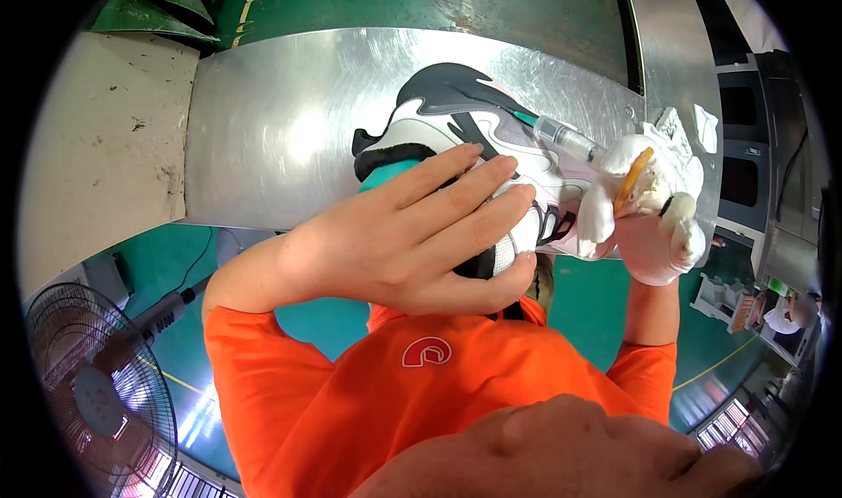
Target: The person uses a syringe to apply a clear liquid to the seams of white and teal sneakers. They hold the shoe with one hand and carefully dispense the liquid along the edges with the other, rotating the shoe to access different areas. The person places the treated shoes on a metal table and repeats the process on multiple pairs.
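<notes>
A white, grey and black sneaker (517,152) lies on its side on the metal worktop, with its dark sole edge turned away from me. Something teal (392,173) fills its collar. My bare left hand (395,239) lies across the upper, with the fingers spread over its side and the thumb on the near side, holding it. My right hand (645,204), in a white glove, is closed around a clear syringe (566,137) with a green tip. That tip reaches the seam between the upper and the sole. An orange-brown strip (633,181) shows at the gloved fingers.
The shiny metal worktop (263,130) runs in front of me, with a worn pale board (114,130) at its left. A white scrap (705,128) lies beyond my right hand. Beyond the worktop is a green surface (421,3). A floor fan (101,401) stands low at the left.
</notes>
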Motion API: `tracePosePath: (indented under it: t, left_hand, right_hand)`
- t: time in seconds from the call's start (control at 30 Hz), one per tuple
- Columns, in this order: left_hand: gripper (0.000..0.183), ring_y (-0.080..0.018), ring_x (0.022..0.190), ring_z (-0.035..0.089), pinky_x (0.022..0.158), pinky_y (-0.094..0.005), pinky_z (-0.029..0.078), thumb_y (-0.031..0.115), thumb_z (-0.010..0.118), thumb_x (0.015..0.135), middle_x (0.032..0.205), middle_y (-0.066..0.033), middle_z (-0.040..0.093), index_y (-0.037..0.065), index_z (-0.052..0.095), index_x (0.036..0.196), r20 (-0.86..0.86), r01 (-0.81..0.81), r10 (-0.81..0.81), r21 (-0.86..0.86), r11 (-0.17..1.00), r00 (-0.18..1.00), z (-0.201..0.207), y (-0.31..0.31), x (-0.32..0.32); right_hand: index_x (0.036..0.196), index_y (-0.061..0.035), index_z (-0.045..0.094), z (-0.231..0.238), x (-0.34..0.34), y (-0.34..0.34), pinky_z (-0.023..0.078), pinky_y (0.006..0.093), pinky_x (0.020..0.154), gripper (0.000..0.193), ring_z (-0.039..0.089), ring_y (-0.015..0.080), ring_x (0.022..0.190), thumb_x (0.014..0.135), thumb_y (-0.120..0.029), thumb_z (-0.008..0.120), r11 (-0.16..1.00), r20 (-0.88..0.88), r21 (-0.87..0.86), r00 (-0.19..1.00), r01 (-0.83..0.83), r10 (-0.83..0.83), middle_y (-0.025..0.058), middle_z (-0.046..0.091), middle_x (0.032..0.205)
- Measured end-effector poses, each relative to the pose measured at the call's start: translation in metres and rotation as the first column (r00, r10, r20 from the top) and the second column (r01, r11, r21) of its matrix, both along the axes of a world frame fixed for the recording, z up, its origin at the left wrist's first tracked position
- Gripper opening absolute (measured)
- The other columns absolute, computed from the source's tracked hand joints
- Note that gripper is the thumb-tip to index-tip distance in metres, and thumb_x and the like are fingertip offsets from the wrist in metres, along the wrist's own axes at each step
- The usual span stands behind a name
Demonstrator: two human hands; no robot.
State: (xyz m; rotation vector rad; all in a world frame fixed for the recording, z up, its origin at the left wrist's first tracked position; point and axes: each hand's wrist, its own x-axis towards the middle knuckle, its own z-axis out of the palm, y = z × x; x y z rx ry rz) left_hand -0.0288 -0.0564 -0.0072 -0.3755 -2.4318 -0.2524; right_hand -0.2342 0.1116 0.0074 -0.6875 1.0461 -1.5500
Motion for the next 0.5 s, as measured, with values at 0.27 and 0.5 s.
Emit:
tracePosePath:
  t: [0.27, 0.5]
  left_hand:
    - [0.018, -0.0291, 0.102, 0.065, 0.087, -0.0397, 0.055, 0.016, 0.065, 0.080, 0.114, -0.0123, 0.065, 0.022, 0.059, 0.096, 0.000, -0.010, 0.010, 0.020, 1.000, 1.000, 0.001, 0.001, -0.001]
    - [0.017, -0.0286, 0.102, 0.065, 0.087, -0.0401, 0.055, 0.016, 0.066, 0.078, 0.114, -0.0115, 0.065, 0.023, 0.060, 0.093, 0.030, -0.039, 0.037, 0.044, 0.998, 0.999, 0.003, 0.004, -0.001]
  right_hand:
    - [0.116, 0.0086, 0.051, 0.000, -0.003, 0.005, 0.052, 0.0350, 0.066, 0.066, 0.061, 0.0239, 0.069, 0.078, -0.044, 0.065, 0.999, -0.017, -0.013, 0.999, 0.030, -0.031, 0.0172, 0.061, 0.081]
    - [0.116, 0.0077, 0.052, -0.004, -0.010, 0.014, 0.051, 0.0348, 0.070, 0.061, 0.061, 0.0233, 0.074, 0.082, -0.042, 0.063, 0.996, -0.023, -0.044, 0.996, 0.079, -0.080, 0.0172, 0.062, 0.086]
